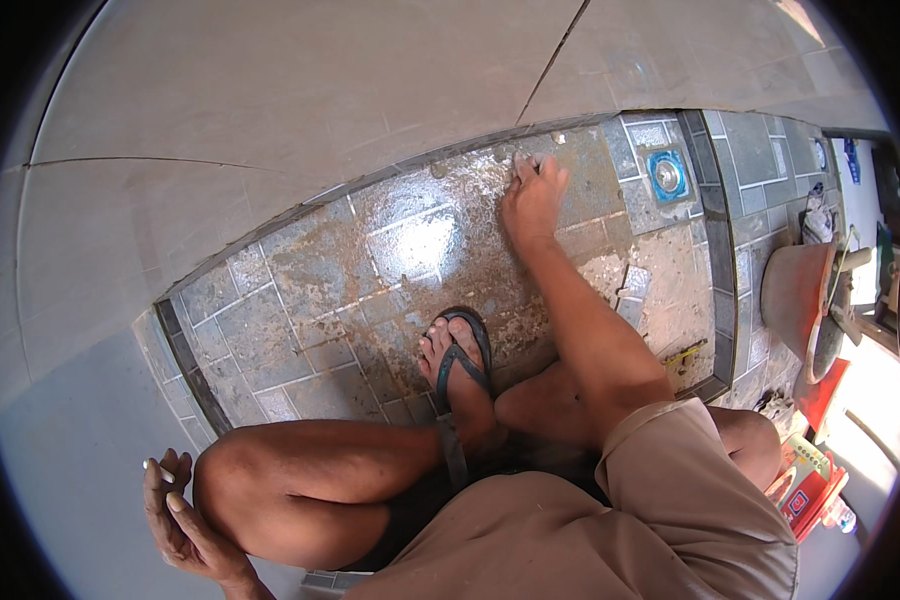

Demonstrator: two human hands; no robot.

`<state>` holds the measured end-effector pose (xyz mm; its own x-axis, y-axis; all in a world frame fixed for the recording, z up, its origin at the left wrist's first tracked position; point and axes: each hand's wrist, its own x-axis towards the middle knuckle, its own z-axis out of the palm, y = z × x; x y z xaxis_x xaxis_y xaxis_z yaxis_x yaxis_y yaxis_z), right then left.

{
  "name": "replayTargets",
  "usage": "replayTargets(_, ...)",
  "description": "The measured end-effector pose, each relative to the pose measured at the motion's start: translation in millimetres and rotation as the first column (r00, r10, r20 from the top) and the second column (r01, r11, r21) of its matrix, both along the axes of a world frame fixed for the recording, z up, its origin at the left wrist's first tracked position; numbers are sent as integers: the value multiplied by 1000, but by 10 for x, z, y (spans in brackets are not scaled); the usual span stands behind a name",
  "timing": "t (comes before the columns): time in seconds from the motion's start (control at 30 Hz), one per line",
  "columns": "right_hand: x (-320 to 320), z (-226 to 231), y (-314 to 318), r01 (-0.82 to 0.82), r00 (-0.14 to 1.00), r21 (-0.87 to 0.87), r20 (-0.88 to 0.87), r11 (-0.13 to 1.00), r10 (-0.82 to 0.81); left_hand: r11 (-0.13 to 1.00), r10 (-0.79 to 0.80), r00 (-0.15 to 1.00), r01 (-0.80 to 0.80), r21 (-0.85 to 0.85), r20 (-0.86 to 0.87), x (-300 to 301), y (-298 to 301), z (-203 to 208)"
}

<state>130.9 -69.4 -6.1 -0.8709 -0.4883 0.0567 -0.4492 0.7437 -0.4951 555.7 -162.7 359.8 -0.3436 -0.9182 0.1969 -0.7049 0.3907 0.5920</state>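
Observation:
My right hand [535, 205] reaches down to the wet tiled floor [320, 285] close to the wall's foot. Its fingers are bent and low against the surface. Something small and pale may be in its fingertips, but I cannot make it out. Grey-brown wet grout or mud smears the tiles around it, and light glares off the wet patch to its left. Beside my bent left knee, my left hand [192, 520] hangs in the air with loosely curled, parted fingers. It holds nothing, and pale residue marks its fingertips.
A square floor drain with blue edging [667, 175] lies right of my right hand. Dark raised edging [720, 250] borders the floor section. An orange-red bucket [798, 290] stands beyond it at right. My sandalled foot [460, 360] rests on the tiles. A yellow tool [686, 354] lies near the edging.

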Motion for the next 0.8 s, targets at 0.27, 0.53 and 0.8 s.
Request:
replayTargets(0.27, 112, 28, -172, -47, 999, 122, 33, 991, 44, 1000, -1, 1000, 1, -7, -1, -11, 19, 17)
replayTargets(0.53, 124, -86, -206, -62, 996, 42, 72, 997, 59, 1000, 18, 1000, -18, -9, 10, -11, 26, 22)
replayTargets(0.8, -145, -163, -256, 398, 893, 26, 216, 917, -394, 1000, 10, 1000, -10, -13, -3, -4, 15, 11)
